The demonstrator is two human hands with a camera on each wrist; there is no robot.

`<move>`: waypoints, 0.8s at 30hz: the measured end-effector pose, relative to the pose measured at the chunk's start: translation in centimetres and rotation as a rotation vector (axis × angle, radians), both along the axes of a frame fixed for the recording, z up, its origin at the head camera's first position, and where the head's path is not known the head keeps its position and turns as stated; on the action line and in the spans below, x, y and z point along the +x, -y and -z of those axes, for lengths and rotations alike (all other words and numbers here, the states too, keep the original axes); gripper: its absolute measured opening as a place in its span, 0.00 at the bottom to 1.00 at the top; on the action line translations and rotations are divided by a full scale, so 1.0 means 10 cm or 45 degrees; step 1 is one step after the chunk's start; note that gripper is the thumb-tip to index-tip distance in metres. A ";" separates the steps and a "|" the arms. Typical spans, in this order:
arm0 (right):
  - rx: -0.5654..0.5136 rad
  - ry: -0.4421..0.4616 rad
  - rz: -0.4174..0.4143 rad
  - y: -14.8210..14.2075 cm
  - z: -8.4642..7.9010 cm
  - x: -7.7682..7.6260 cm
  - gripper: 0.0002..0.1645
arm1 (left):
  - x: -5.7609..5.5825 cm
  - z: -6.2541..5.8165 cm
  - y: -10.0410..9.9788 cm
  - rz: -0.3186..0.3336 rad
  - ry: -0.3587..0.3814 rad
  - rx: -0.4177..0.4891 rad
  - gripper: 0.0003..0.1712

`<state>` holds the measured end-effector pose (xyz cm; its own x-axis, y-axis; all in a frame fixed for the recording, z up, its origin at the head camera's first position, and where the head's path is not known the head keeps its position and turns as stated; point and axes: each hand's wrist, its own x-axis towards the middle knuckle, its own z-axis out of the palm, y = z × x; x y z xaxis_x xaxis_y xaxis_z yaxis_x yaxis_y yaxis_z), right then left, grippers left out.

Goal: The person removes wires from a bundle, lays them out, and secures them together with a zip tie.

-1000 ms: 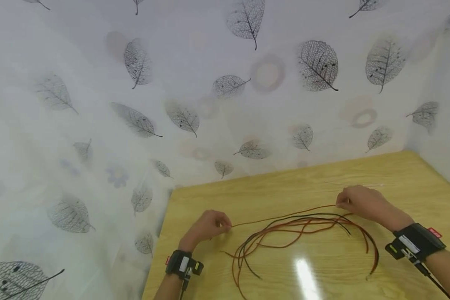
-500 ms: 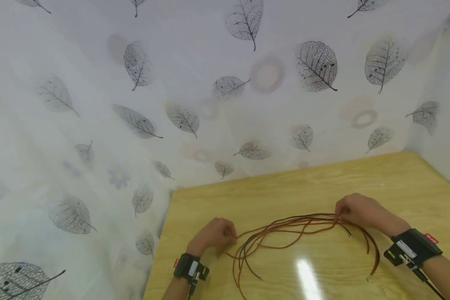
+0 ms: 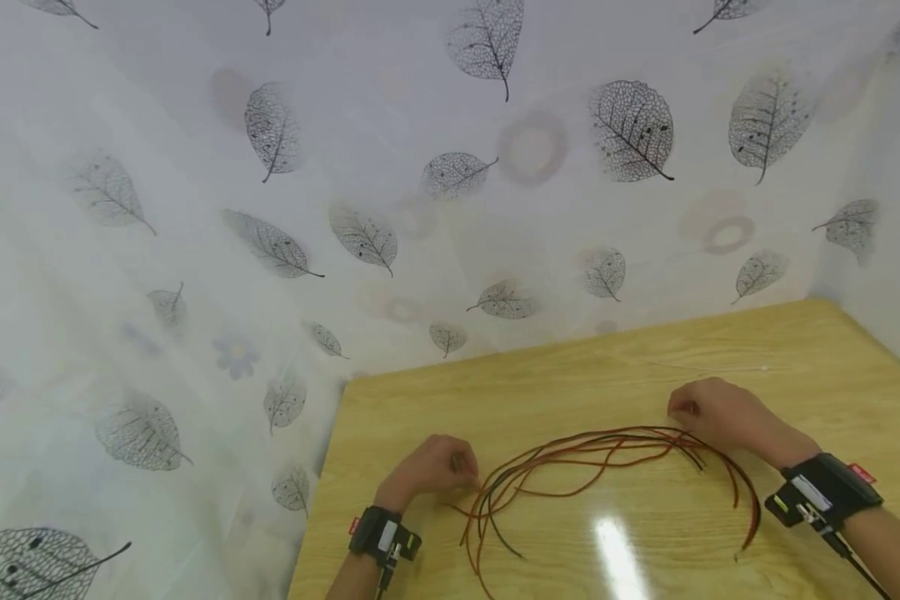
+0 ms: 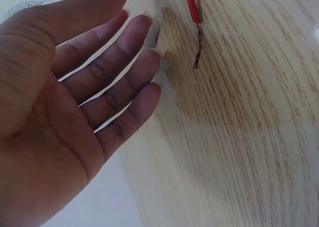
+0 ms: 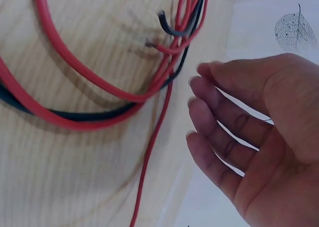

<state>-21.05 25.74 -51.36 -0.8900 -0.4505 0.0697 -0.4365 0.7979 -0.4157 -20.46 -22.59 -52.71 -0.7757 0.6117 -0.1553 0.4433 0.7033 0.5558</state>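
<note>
A loose bundle of red and black wires (image 3: 570, 446) lies in an arc on the wooden table. My left hand (image 3: 429, 468) hovers by the bundle's left end, its fingers loosely bent with no wire between them. In the left wrist view, one red wire's (image 4: 192, 5) bare twisted copper end lies just beyond the fingertips. At the other end, my right hand (image 3: 723, 417) is just behind the bundle. Its thumb and fingers (image 5: 202, 115) are relaxed and hold nothing; the right wrist view shows red and black wires (image 5: 174, 62) apart from them.
A thin pale strand (image 3: 712, 367) lies near the back of the wooden table (image 3: 540, 371). Leaf-patterned white curtain (image 3: 420, 250) hangs behind and to the left. Each wrist wears a black strap camera (image 3: 825, 497) with a cable.
A red wire stretched between both hands was lowered forward onto the bundle and let go. My left hand shifted right and nearer; my right hand dipped, then rose slightly off the wires.
</note>
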 end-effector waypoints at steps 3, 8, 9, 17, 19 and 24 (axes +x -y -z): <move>0.043 -0.073 0.073 -0.04 -0.05 -0.07 0.06 | -0.01 -0.03 -0.01 -0.033 -0.034 0.025 0.14; 0.142 -0.227 0.141 -0.14 -0.06 -0.17 0.12 | -0.04 -0.06 -0.02 -0.080 -0.090 0.038 0.35; 0.153 -0.241 0.153 -0.16 -0.06 -0.19 0.12 | -0.05 -0.06 -0.02 -0.085 -0.102 0.034 0.37; 0.165 -0.257 0.201 -0.24 0.01 -0.35 0.15 | -0.12 -0.02 -0.08 -0.138 -0.204 -0.011 0.49; 0.180 -0.250 0.204 -0.26 0.06 -0.37 0.15 | -0.12 0.01 -0.09 -0.142 -0.205 -0.022 0.50; 0.250 -0.241 0.206 -0.29 0.17 -0.44 0.17 | -0.10 0.02 -0.15 -0.162 -0.165 -0.056 0.48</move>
